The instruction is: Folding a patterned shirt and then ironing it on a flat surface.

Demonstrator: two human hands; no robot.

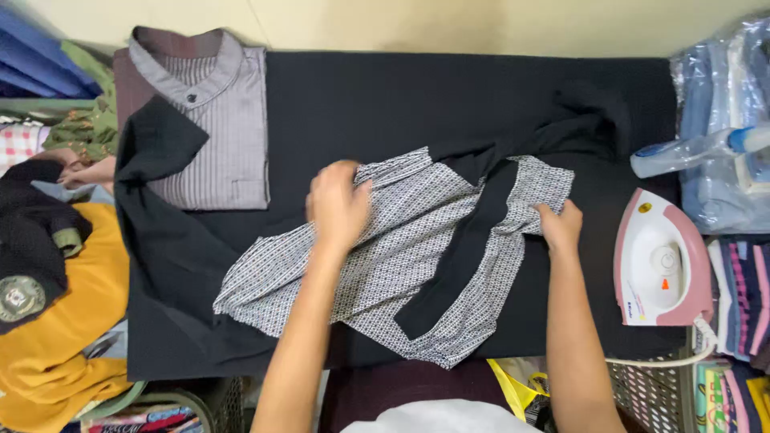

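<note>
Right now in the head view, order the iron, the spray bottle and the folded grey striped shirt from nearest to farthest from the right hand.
From the right hand:
1. Iron, pink and white, just to its right on the board's edge.
2. Spray bottle, farther right and up, lying by the bagged clothes.
3. Folded grey striped shirt, far across at the board's upper left corner.

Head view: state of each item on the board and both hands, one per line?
White patterned shirt with black trim: crumpled, spread unfolded on the black ironing surface.
Grey striped collared shirt: folded flat, collar buttoned.
Pink and white electric iron: standing on its heel at the right edge, untouched.
Clear plastic spray bottle: lying on its side.
Left hand: pressing on the patterned shirt.
Right hand: gripping the shirt's edge.
</note>
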